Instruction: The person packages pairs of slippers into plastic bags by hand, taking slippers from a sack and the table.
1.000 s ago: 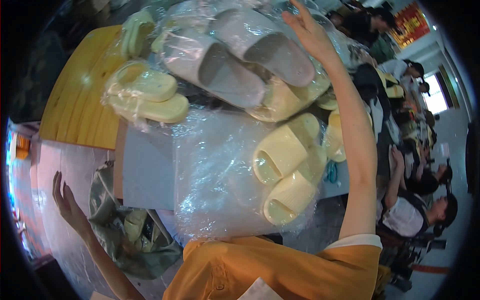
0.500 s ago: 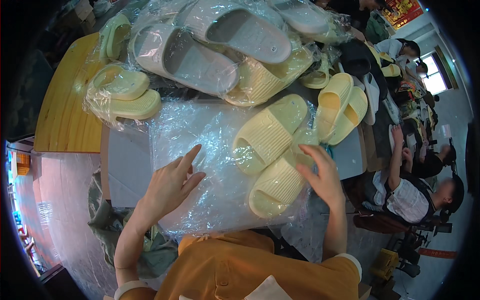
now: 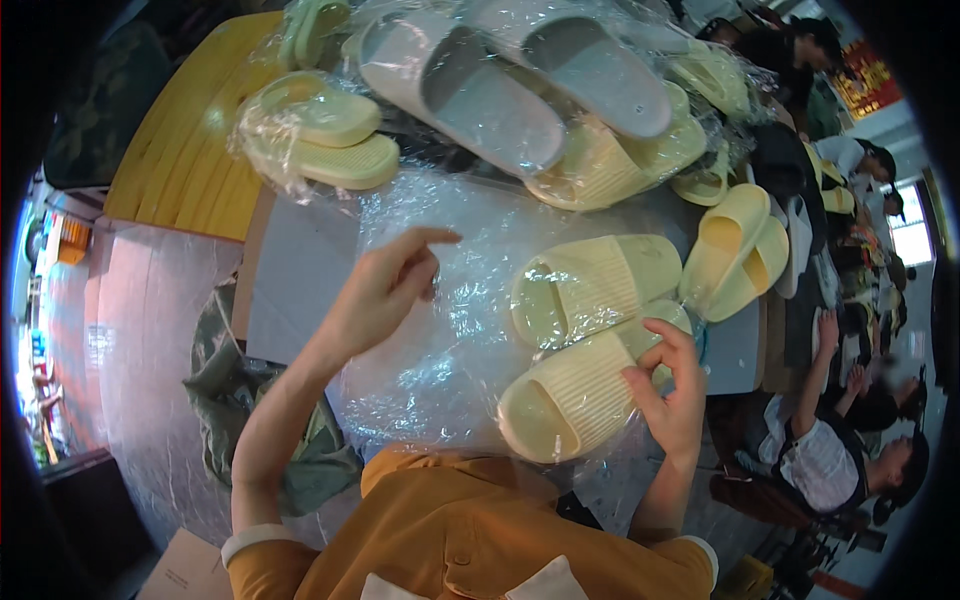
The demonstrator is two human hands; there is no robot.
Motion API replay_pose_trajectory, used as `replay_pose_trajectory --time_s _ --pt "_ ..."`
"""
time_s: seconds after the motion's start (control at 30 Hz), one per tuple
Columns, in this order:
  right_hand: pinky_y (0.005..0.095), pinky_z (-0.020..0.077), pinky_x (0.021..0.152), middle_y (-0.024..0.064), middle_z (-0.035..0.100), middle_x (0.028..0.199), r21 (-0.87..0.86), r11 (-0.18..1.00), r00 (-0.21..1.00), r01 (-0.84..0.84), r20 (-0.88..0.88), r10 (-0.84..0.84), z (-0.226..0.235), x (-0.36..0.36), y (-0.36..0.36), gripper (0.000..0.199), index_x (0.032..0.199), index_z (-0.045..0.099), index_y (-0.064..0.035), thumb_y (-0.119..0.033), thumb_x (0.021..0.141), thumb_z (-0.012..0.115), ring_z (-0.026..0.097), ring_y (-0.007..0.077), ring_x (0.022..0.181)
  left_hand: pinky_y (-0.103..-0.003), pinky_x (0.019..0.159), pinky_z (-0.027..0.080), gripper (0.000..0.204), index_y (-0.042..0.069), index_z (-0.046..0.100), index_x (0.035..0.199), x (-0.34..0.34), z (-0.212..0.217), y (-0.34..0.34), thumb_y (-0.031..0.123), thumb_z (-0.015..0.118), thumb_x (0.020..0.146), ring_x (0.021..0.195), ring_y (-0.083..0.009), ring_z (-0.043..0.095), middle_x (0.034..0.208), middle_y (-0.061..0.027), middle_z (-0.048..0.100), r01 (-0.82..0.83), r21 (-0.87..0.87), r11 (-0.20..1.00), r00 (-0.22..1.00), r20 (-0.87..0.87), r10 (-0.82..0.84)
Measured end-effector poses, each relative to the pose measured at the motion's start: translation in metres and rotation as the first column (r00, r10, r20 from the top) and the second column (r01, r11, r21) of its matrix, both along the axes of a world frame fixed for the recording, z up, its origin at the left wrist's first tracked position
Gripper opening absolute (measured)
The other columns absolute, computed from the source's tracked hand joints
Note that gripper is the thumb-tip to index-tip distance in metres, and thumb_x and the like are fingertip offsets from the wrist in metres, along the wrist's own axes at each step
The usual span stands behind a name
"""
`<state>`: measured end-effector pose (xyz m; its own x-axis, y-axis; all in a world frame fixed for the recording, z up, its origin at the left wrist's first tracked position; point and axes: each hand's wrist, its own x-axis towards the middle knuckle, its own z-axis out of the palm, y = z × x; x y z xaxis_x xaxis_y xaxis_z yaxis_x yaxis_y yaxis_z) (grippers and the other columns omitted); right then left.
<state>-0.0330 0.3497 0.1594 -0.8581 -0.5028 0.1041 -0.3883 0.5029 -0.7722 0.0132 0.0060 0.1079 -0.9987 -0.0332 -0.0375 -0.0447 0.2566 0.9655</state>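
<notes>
A pair of pale yellow slide slippers lies on a stack of clear plastic bags, with thin film glinting over them. Of the pair, the far slipper has its toe to the left, and the near slipper lies closest to my body. My right hand curls its thumb and fingers round the heel end of the near slipper. Over the bags to the left hovers my left hand, index finger stretched out, the other fingers bent, nothing visible in it.
Bagged grey slippers and yellow ones are heaped at the back. A bagged yellow pair lies far left beside a yellow wooden table. Another yellow pair rests right of my hand. At right sits a person.
My view has shifted, so the scene sits differently. The yellow pair has turned, heels more to the right. My right hand has closed in on the near slipper's heel; my left fingers have bent more.
</notes>
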Motion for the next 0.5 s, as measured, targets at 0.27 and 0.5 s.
replay_pose_trajectory --time_s 0.27,0.5 --pt "0.03 0.0524 0.069 0.0084 0.068 0.084 -0.115 0.979 0.971 -0.17 0.152 0.187 -0.01 0.045 -0.071 0.06 0.138 0.051 -0.0034 -0.003 0.084 0.077 0.067 0.0178 0.075 -0.033 0.068 0.052 0.025 0.002 0.061 0.118 -0.066 -0.002 -0.046 -0.001 0.049 0.096 0.073 -0.0158 0.064 0.085 -0.008 0.062 -0.116 -0.311 0.943 0.993 -0.071 0.099" --pt "0.0316 0.0542 0.077 0.0079 0.072 0.093 -0.122 0.92 0.875 -0.373 0.283 0.392 -0.013 0.052 -0.071 0.053 0.137 0.054 -0.004 0.0 0.087 0.072 0.07 0.0187 0.084 -0.045 0.074 0.051 0.022 0.007 0.063 0.116 -0.077 -0.036 -0.037 0.004 0.054 0.096 0.088 -0.0366 0.065 0.101 -0.0149 0.063 -0.415 -0.684 0.6 0.878 -0.473 0.068"
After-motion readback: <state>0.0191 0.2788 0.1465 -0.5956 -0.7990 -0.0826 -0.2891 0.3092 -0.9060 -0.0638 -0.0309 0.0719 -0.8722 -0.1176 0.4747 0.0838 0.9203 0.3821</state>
